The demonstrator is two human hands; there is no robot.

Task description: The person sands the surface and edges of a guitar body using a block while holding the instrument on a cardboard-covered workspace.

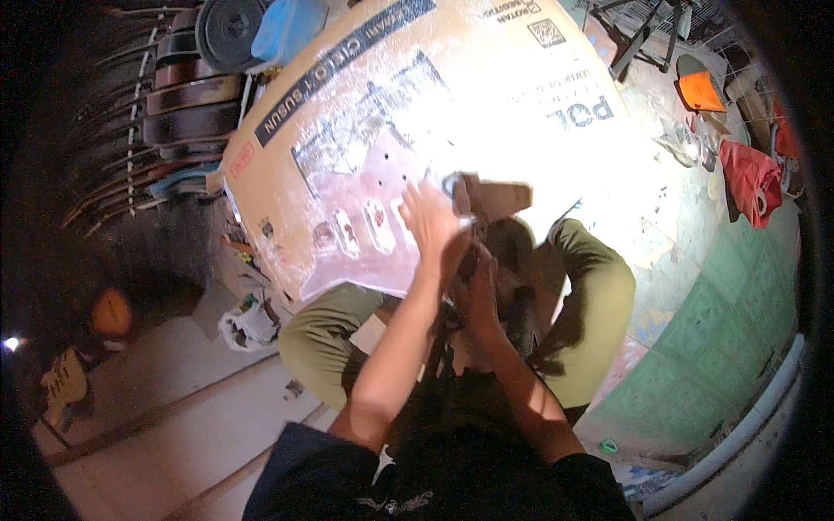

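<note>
A pale pink guitar body with cut-out slots and small drilled holes lies on a large cardboard sheet in front of me. My left hand rests at its right side, fingers stretched out and apart. Just right of those fingers is a brown, block-like piece with a dark lower part; strong glare hides its details. My right hand is closed beneath that piece, around something dark that shadow keeps me from making out. My bent knees flank both hands.
Several curved wooden bodies hang in a row at the left, near a round black lid and a blue bag. A red cloth and an orange object lie right. A grey pipe edges the green tiles.
</note>
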